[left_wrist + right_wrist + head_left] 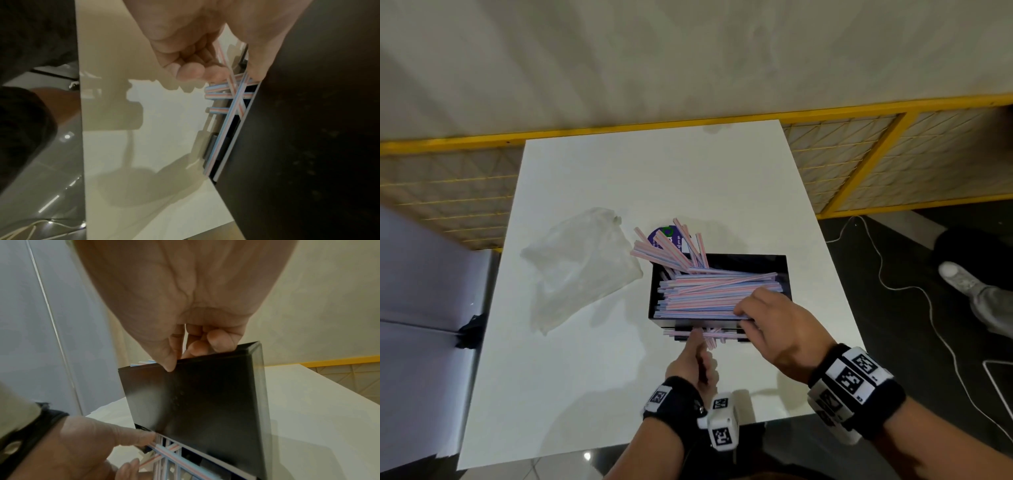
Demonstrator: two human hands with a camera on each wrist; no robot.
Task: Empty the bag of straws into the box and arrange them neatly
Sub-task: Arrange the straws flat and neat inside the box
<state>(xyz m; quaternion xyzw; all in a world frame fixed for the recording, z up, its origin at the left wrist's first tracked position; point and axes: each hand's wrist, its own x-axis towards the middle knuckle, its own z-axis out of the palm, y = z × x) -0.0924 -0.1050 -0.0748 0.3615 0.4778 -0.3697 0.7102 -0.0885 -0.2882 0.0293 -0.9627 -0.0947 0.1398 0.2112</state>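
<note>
**Straws fill black box as both hands work its near side**

A black box [780, 270] stands on a white counter [619, 171], heaped with pink-and-blue striped straws [709, 294]. Most lie lengthwise across the box; a loose fan of them juts up and over its far left corner, above a purple disc [654, 240] that lies on the counter behind the box. A few more straws poke out crosswise from a slot at the foot of the box's near wall.

The right hand [774, 325] grips the near wall of the box at its top edge. In the right wrist view its thumb lies on the outer face and its curled fingers [222, 339] hook over the rim onto the straws inside.

The left hand [695, 359] is down at the slot. Its fingers are curled, and the forefinger and thumb touch the crossed straws there; the left wrist view shows fingertips [191, 71] bunched at the straw ends, though whether they pinch a straw or only press on it cannot be told.

The emptied clear bag [582, 267] lies crumpled on the counter just left of the box, apart from both hands. Both wrists wear black bands with printed square markers.
</note>
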